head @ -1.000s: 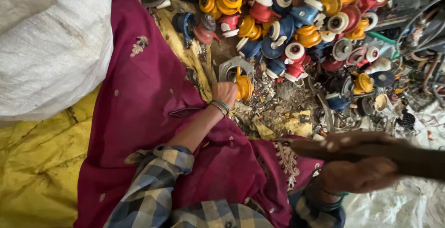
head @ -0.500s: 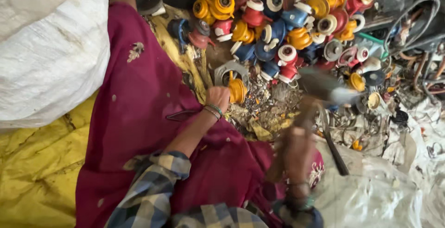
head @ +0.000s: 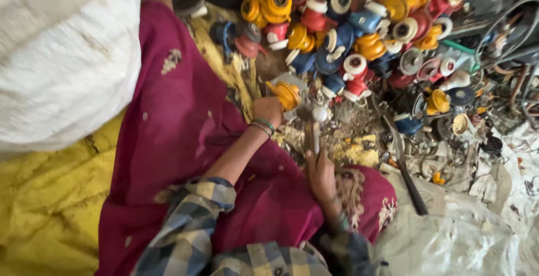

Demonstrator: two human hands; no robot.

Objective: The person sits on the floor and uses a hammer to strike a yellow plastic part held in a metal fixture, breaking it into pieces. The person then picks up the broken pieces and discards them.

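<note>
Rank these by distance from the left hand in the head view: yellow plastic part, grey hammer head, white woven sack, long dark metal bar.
From the left hand:
1. Yellow plastic part, touching it.
2. Grey hammer head, just right.
3. Long dark metal bar, lower right.
4. White woven sack, far left.

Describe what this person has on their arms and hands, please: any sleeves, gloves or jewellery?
Both hands are bare, with no gloves. The left hand has thin bangles, greenish and pale, at the wrist. Both arms wear a checked shirt in blue, grey and yellow; the left sleeve is pushed up to about the elbow. On the right hand no ring shows, and its wrist is too blurred to judge.
</note>
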